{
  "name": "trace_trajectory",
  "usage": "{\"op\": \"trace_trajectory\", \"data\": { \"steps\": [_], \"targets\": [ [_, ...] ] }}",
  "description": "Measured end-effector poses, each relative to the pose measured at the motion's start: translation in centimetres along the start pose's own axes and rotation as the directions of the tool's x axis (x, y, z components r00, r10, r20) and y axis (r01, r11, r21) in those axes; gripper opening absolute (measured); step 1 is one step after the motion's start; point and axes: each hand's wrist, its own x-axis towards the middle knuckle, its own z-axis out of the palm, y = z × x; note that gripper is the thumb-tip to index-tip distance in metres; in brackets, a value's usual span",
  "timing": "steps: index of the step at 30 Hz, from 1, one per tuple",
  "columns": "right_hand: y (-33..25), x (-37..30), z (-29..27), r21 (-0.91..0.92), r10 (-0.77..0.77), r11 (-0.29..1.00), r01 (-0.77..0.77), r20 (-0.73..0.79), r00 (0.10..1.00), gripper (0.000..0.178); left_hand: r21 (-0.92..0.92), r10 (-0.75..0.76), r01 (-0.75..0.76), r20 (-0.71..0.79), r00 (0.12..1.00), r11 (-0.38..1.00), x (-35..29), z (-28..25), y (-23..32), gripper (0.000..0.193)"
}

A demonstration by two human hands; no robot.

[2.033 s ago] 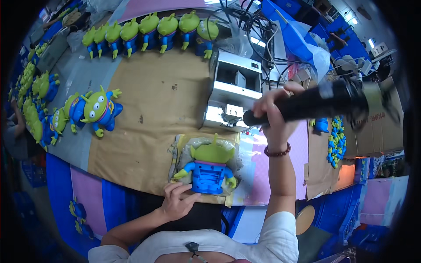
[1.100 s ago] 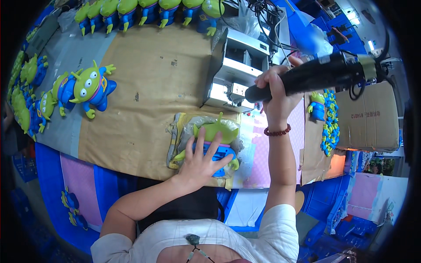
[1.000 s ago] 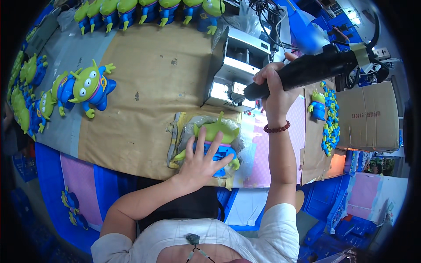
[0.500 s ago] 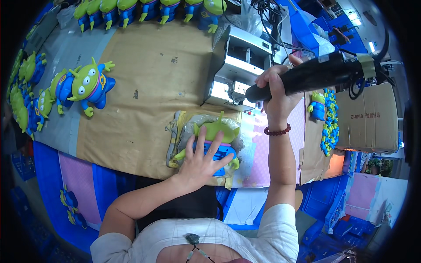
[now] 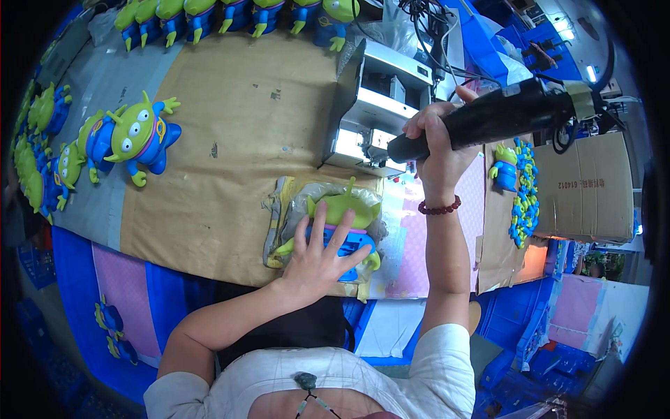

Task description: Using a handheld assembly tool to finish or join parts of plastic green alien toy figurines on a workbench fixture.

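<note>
A green and blue three-eyed toy figure (image 5: pixel 345 204) lies face down, its blue back up, on a plastic-covered pad (image 5: pixel 293 192) near the table's front edge. My left hand (image 5: pixel 313 269) rests on it with fingers spread, partly covering the back. My right hand (image 5: pixel 445 150), with a red bead bracelet at the wrist, is wrapped round a black electric screwdriver (image 5: pixel 495 115). The screwdriver's front end meets the front of a silver box-shaped screw feeder (image 5: pixel 352 143). Its bit is too small to make out there.
Finished-looking toy figures stand in a row (image 5: pixel 227 14) at the back and in a group (image 5: pixel 143 136) at the left. Small blue and green parts (image 5: pixel 525 202) lie at the right beside a cardboard box (image 5: pixel 586 188). Cables (image 5: pixel 426 17) tangle behind the feeder.
</note>
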Motion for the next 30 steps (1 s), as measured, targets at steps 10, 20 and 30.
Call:
{"op": "trace_trajectory", "data": {
  "steps": [10,20,30],
  "targets": [
    [0.0,-0.1,-0.1,0.057,-0.027,0.998,0.027,0.012,1.000,0.057,-0.014,-0.010,0.010,0.012,1.000,1.000,0.1,-0.2,0.1,0.059],
    [0.5,-0.2,0.0,-0.017,0.026,1.000,-0.026,0.000,1.000,0.055,-0.008,-0.006,0.006,-0.002,1.000,1.000,0.1,0.0,0.0,0.059],
    [-0.9,-1.2,-0.2,-0.008,-0.046,0.999,0.046,-0.003,0.999,0.055,0.016,-0.007,0.007,0.004,1.000,1.000,0.1,-0.1,0.0,0.064]
  ]
}}
